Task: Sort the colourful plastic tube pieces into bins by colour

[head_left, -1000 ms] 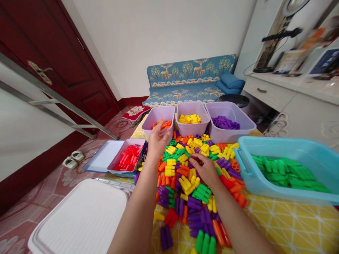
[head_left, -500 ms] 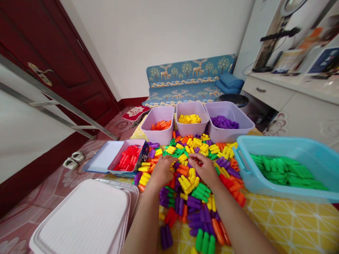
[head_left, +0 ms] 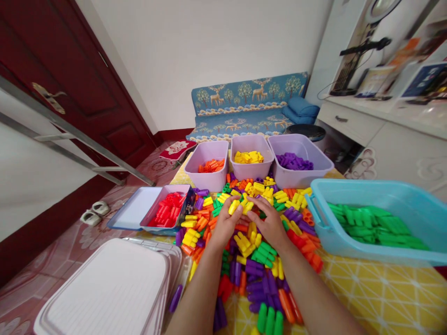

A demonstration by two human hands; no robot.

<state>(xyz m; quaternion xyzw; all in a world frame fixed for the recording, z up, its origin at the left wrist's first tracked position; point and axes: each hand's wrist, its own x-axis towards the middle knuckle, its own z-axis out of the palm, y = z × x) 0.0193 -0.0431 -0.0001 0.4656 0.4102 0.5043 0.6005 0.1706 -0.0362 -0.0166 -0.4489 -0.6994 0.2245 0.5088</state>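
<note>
My left hand [head_left: 227, 225] is closed around a yellow plastic piece [head_left: 233, 207], its thumb pressed on top. Close beside it, my right hand [head_left: 268, 224] has its thumb and fingers curled at another yellow piece [head_left: 247, 206]. Whether these two pieces are joined, I cannot tell. Both hands are just above a mixed heap of finger-shaped plastic pieces. Below the hands are yellow pieces [head_left: 245, 244], a green cluster [head_left: 264, 254] and purple pieces [head_left: 256, 289]. The palms hide part of the heap.
Lilac bins hold orange [head_left: 211, 165], yellow [head_left: 248, 157] and purple pieces [head_left: 295, 161]. A tin [head_left: 190, 197] with red pieces stands left, a blue tub [head_left: 366, 188] with green ones right. White lids [head_left: 104, 288] are stacked at the near left, with a purple piece [head_left: 176, 298] alongside.
My hands have come closer together, and yellow pieces now show between their fingers. A purple piece now lies by the white lids at the left.
</note>
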